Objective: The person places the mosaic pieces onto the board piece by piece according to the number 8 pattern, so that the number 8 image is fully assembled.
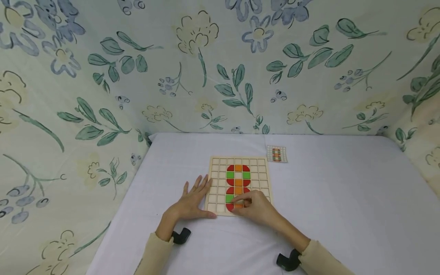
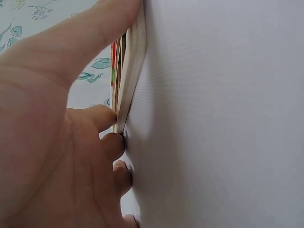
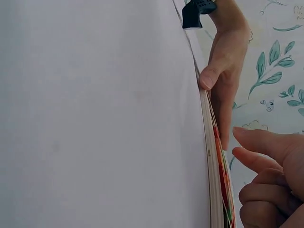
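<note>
A wooden grid board [image 1: 216, 191] lies on the white table with red, orange and green tiles set in its middle columns. The upper tiles form a ring around one bare cell; my right hand [image 1: 259, 208] covers part of the lower group. Its thumb and index finger hover over the lower-left red tile [image 1: 229, 207]. The right wrist view shows these fingertips apart with nothing visible between them, the other fingers curled. My left hand [image 1: 190, 204] is spread along the board's left side, its thumb at the near-left corner and its fingertips touching the edge.
A small pattern card [image 1: 276, 154] with a similar coloured figure lies just beyond the board's far-right corner. White cloth [image 1: 343, 191] covers the table, and a floral curtain [image 1: 206, 76] stands behind it. Black wrist-worn devices [image 1: 288, 261] show below both hands.
</note>
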`<state>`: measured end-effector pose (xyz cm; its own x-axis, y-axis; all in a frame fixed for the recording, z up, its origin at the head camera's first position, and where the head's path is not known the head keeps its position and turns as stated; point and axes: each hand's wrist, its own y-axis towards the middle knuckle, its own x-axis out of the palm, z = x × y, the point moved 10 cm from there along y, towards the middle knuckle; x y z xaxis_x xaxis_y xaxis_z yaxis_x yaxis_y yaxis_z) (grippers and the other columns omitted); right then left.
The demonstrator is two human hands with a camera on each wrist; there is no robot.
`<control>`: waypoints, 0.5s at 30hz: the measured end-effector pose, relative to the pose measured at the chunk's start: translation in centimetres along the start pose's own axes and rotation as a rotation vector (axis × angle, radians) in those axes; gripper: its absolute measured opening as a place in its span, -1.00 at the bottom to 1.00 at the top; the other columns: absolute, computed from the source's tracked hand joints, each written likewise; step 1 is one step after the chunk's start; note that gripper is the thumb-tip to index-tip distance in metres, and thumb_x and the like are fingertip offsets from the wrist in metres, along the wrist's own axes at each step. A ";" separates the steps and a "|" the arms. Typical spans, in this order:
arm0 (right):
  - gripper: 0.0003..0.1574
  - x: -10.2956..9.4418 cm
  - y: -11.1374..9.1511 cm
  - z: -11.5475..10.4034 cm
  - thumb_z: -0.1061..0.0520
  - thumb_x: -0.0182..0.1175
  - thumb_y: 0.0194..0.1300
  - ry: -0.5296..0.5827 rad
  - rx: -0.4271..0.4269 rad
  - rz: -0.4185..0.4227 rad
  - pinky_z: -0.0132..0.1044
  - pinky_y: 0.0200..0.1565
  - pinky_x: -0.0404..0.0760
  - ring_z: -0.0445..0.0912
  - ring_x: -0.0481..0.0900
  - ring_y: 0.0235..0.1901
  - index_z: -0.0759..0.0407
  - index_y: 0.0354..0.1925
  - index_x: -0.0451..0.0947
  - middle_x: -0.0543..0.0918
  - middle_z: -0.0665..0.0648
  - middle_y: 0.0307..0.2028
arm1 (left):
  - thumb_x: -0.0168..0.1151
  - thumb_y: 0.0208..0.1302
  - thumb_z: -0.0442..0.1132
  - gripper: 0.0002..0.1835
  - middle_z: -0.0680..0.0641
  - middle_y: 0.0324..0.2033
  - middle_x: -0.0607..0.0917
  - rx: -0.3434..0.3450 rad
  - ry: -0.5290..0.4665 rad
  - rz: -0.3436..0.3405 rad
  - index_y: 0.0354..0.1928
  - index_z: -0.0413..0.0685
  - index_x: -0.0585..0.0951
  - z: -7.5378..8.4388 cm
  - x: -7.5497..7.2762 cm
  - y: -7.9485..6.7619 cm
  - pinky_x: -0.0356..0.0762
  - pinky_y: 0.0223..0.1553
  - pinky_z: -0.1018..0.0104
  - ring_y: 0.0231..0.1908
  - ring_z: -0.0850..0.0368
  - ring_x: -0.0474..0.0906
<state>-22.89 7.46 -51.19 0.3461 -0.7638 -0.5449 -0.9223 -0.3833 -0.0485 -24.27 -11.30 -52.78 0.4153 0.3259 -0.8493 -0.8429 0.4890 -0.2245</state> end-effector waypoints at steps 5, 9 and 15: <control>-0.71 -1.8 -0.6 1.0 0.02 0.55 0.18 0.049 0.027 0.005 -0.47 -0.57 0.16 -0.27 0.17 -0.66 0.06 -0.12 0.83 0.23 -0.08 -0.71 | 0.48 0.06 0.37 0.36 -0.07 0.69 -0.22 0.004 0.001 0.011 0.68 0.00 -0.11 -0.3 0.0 0.0 -0.50 0.53 -0.47 0.67 -0.16 -0.42; -0.66 -3.8 -1.4 2.3 0.01 0.54 0.18 0.049 0.079 0.023 -0.46 -0.57 0.15 -0.26 0.18 -0.64 0.08 -0.08 0.82 0.23 -0.07 -0.69 | 0.49 0.05 0.38 0.37 -0.06 0.69 -0.22 0.003 0.002 0.012 0.68 0.00 -0.11 -0.4 0.0 0.0 -0.50 0.53 -0.47 0.67 -0.16 -0.42; -0.64 -7.3 -2.8 3.9 -0.01 0.50 0.24 -0.004 0.117 0.088 -0.44 -0.56 0.18 -0.24 0.22 -0.59 0.08 -0.03 0.80 0.28 -0.05 -0.64 | 0.50 0.04 0.37 0.37 -0.05 0.69 -0.21 -0.001 -0.003 0.014 0.68 0.00 -0.10 -0.4 0.0 0.2 -0.51 0.54 -0.46 0.68 -0.15 -0.42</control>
<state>-23.50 16.11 -50.34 0.2630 -0.7896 -0.5544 -0.9628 -0.2519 -0.0980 -24.60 -11.54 -53.05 0.4043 0.3347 -0.8511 -0.8489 0.4838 -0.2130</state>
